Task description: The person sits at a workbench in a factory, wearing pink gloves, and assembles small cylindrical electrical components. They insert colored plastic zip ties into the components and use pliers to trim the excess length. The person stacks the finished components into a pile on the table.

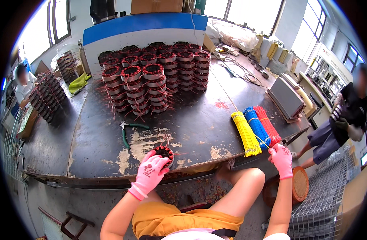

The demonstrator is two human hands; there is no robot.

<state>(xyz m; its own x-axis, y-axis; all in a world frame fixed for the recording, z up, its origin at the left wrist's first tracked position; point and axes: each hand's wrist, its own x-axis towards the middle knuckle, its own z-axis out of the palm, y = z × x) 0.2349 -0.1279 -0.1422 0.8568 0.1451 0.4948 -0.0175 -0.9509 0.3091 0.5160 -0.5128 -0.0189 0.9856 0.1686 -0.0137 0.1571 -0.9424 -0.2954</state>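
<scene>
My left hand (150, 173), in a pink glove, is closed around the edge of a motor stator (170, 157) with dark red windings, which sits at the table's front edge. Off to the right, my pink-gloved right hand (281, 159) pinches the end of a thin yellow wire (264, 143) that slants up toward the bundles. Three bound bundles lie side by side there: yellow wires (246, 134), blue wires (256, 127) and red wires (268, 125). Green-handled pliers (126, 135) rest opened, left of the stator.
Stacks of stators (133, 90) fill the back middle of the worn black table (93, 140); another group (47, 96) stands left, by a yellow-green cloth (79, 83). A grey box-like block (285, 96) is at right. One person stands right, another far left. A stool (300, 184) is below right.
</scene>
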